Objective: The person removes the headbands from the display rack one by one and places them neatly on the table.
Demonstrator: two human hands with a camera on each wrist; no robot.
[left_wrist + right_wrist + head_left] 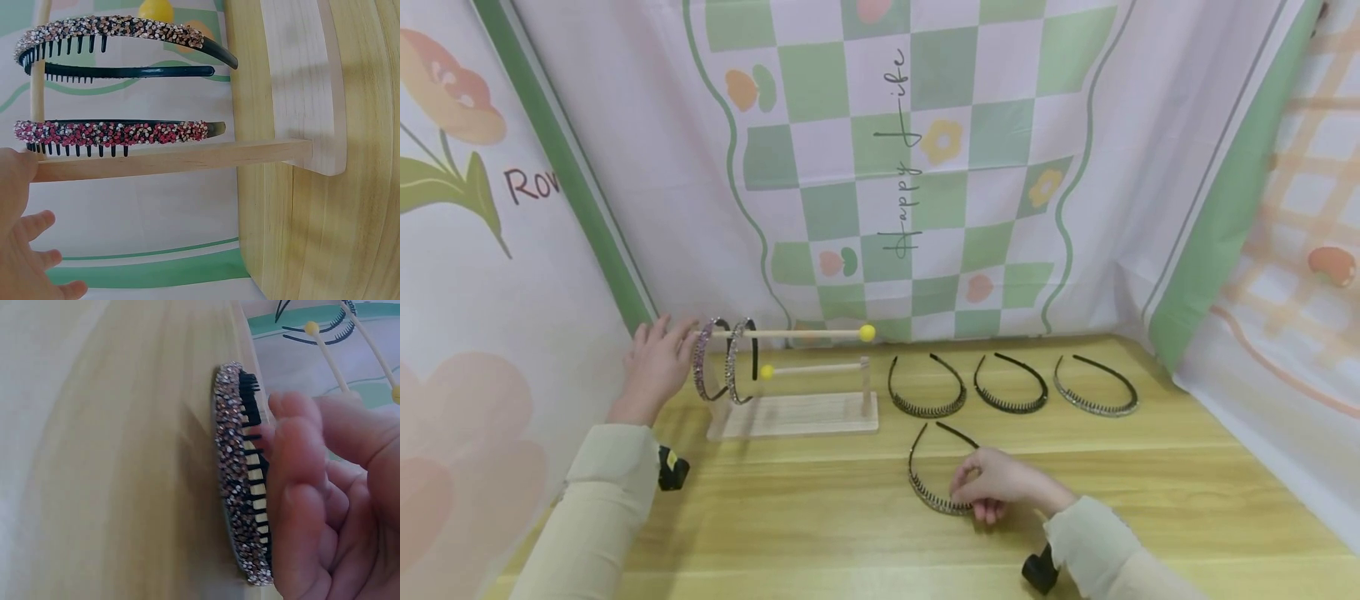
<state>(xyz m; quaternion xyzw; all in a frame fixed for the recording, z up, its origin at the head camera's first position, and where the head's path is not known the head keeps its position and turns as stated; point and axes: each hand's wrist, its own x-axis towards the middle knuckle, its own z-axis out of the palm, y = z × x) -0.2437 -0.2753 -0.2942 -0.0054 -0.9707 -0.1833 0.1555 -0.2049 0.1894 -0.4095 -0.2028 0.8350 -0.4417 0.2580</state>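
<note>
Two sparkly toothed headbands hang on the upper rod of a wooden display stand (pixel 805 415). One headband is pink-beaded (pixel 119 132), the other silver-and-bronze (pixel 119 27). At the rod's left end, my left hand (pixel 657 367) touches the top of the stand's post (pixel 181 159), its lower fingers loosely extended. My right hand (pixel 1003 483) is at the right front of a bronze-beaded black headband (pixel 925 492) on the table. Thumb and index finger pinch at its toothed rim; the exact contact is partly hidden in the right wrist view.
Behind the right hand, three more headbands lie in a row: one left (pixel 928 410), one middle (pixel 1011 407), one right (pixel 1097 408). The stand's lower rod (pixel 816 368) and upper rod (pixel 812 334) have yellow ball ends. Printed curtains (pixel 925 167) enclose the wooden table (pixel 790 517).
</note>
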